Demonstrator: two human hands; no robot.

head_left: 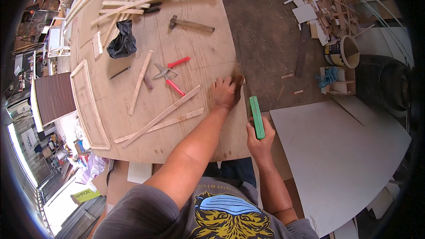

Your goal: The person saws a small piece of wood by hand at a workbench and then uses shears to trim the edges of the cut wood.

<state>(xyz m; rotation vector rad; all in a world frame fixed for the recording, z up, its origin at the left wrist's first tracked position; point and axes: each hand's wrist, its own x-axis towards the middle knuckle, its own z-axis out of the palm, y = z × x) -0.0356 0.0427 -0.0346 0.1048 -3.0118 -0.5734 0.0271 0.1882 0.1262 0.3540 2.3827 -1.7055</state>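
Observation:
My left hand (223,93) is curled at the right edge of the plywood table (201,44), on or against a dark brown piece (237,83) whose kind I cannot make out. Just right of that edge, my right hand (260,139) grips a green bar-shaped tool (255,113) held lengthwise. Nearest my left hand on the tabletop lie red-handled snips (175,86), opened out, and two crossed wooden strips (159,117).
The table also carries a hammer (190,24), black plastic bags (121,40), more strips and a wooden frame (106,141). At right are scrap wood (332,9), a bucket (341,52), a box (337,82) and a large pale board (336,163). Clutter fills the left side.

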